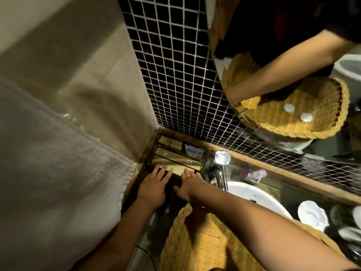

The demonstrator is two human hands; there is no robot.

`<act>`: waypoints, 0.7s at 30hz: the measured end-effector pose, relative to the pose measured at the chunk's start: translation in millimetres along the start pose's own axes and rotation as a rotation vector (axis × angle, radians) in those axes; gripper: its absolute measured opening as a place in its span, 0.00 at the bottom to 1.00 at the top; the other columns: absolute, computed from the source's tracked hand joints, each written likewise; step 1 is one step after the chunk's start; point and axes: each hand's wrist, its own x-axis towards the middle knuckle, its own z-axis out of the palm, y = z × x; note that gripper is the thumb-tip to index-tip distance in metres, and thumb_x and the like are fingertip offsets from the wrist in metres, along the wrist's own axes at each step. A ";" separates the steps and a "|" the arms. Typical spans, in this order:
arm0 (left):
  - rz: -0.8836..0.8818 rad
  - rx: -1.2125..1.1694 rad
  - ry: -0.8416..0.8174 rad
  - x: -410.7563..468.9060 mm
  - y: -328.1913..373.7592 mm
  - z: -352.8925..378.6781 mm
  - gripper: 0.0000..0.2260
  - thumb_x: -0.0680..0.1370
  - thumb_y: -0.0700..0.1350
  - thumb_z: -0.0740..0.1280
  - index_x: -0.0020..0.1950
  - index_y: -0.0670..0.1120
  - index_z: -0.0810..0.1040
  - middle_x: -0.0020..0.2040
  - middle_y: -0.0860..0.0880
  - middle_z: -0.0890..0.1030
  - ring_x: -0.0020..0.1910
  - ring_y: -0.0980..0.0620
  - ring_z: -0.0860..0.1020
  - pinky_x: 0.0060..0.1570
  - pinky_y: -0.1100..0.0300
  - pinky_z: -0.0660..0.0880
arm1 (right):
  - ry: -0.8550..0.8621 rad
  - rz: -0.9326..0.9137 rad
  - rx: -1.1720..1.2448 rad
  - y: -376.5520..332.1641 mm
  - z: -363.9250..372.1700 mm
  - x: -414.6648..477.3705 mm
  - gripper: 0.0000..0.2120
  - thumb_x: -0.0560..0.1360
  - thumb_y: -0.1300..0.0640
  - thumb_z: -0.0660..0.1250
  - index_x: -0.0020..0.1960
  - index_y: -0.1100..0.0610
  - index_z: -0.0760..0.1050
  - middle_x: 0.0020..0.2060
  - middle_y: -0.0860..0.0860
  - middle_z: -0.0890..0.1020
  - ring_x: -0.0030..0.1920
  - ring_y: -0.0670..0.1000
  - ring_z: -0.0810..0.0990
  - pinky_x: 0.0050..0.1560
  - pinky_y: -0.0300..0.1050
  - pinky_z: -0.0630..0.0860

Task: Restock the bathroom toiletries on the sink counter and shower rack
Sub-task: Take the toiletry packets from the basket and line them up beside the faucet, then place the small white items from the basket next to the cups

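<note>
- At the counter's front edge: wicker basket [195, 241], under both forearms.
- Back-left corner: dark tray [172, 181], just left of the faucet [220, 178]; its long axis runs from the hands away into the corner.
- Tray's near end: left hand [154, 185] and right hand [187, 185] side by side, fingers straight and flat on it, gripping nothing; both equally near.
- Tray's far end: white packet [192, 152], small boxes [169, 143]; the likely move is a straight push.

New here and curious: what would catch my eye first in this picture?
The left hand and right hand lie flat, fingers straight, on a dark flat object in the counter corner, beside the gleaming faucet. A yellow wicker basket fills the foreground, and the mirror at upper right reflects it.
</note>
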 end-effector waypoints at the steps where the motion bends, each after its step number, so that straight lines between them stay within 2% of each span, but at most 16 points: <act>1: -0.004 0.009 -0.013 -0.7 0.9 -1.4 0.40 0.77 0.44 0.64 0.81 0.57 0.42 0.82 0.53 0.41 0.80 0.48 0.40 0.76 0.50 0.52 | -0.014 0.007 -0.017 -0.7 -0.2 0.3 0.39 0.81 0.37 0.49 0.80 0.60 0.40 0.80 0.55 0.40 0.79 0.54 0.40 0.78 0.53 0.40; 4: -0.023 0.022 -0.047 -4.7 2.6 -10.9 0.41 0.77 0.45 0.65 0.81 0.56 0.41 0.81 0.52 0.39 0.80 0.46 0.40 0.77 0.49 0.52 | -0.027 0.019 -0.057 -2.6 -9.3 -2.5 0.39 0.81 0.37 0.50 0.80 0.60 0.42 0.80 0.56 0.42 0.79 0.54 0.41 0.78 0.53 0.40; 8: -0.013 -0.017 0.035 -17.2 1.4 -29.7 0.42 0.75 0.44 0.65 0.81 0.57 0.43 0.81 0.51 0.36 0.80 0.46 0.40 0.75 0.48 0.57 | 0.131 0.017 -0.236 3.0 -29.7 -25.3 0.42 0.78 0.40 0.59 0.80 0.61 0.44 0.80 0.56 0.46 0.80 0.55 0.43 0.77 0.53 0.41; 11: -0.054 -0.057 0.058 -34.5 10.3 -44.6 0.40 0.75 0.45 0.64 0.81 0.59 0.45 0.81 0.50 0.35 0.80 0.46 0.43 0.73 0.49 0.61 | 0.233 0.028 -0.271 7.2 -37.0 -65.7 0.44 0.77 0.42 0.61 0.80 0.61 0.42 0.80 0.57 0.44 0.80 0.55 0.42 0.78 0.52 0.39; 12: -0.079 -0.068 0.067 -40.3 16.5 -50.7 0.38 0.76 0.46 0.64 0.81 0.58 0.48 0.81 0.48 0.37 0.80 0.46 0.46 0.73 0.50 0.62 | 0.280 0.025 -0.285 9.8 -38.6 -81.2 0.43 0.77 0.43 0.61 0.80 0.62 0.42 0.80 0.57 0.44 0.80 0.55 0.42 0.78 0.52 0.39; 14: -0.092 -0.082 0.135 -51.3 31.0 -65.5 0.31 0.76 0.48 0.63 0.78 0.56 0.59 0.80 0.46 0.55 0.76 0.45 0.62 0.69 0.52 0.66 | 0.374 0.010 -0.307 17.9 -41.7 -112.2 0.41 0.79 0.44 0.59 0.80 0.63 0.42 0.80 0.57 0.44 0.80 0.54 0.42 0.78 0.51 0.40; 15: -0.056 -0.060 0.188 -57.0 38.7 -73.1 0.27 0.76 0.48 0.63 0.75 0.56 0.63 0.75 0.47 0.65 0.70 0.46 0.69 0.65 0.52 0.69 | 0.414 0.002 -0.308 23.1 -42.2 -127.9 0.40 0.79 0.45 0.58 0.80 0.63 0.42 0.80 0.58 0.43 0.80 0.55 0.42 0.78 0.51 0.40; 16: -0.005 -0.024 0.235 -62.3 46.4 -80.3 0.24 0.76 0.48 0.63 0.73 0.56 0.66 0.70 0.48 0.71 0.64 0.47 0.74 0.61 0.52 0.72 | 0.446 -0.002 -0.314 28.5 -40.8 -143.4 0.40 0.79 0.45 0.58 0.80 0.63 0.41 0.80 0.58 0.42 0.79 0.55 0.42 0.78 0.51 0.40; 18: 0.079 0.016 0.304 -71.8 65.1 -93.4 0.22 0.76 0.49 0.63 0.70 0.55 0.67 0.65 0.50 0.73 0.59 0.48 0.76 0.57 0.52 0.76 | 0.493 0.000 -0.314 40.9 -35.5 -172.9 0.41 0.80 0.45 0.58 0.80 0.63 0.40 0.80 0.58 0.42 0.79 0.55 0.41 0.78 0.51 0.40; 21: 0.194 0.025 0.394 -83.3 99.6 -109.7 0.23 0.76 0.52 0.64 0.72 0.55 0.67 0.69 0.51 0.71 0.63 0.49 0.75 0.58 0.52 0.77 | 0.546 0.052 -0.298 65.6 -28.2 -213.1 0.39 0.80 0.42 0.53 0.80 0.63 0.40 0.80 0.58 0.41 0.79 0.56 0.40 0.78 0.52 0.40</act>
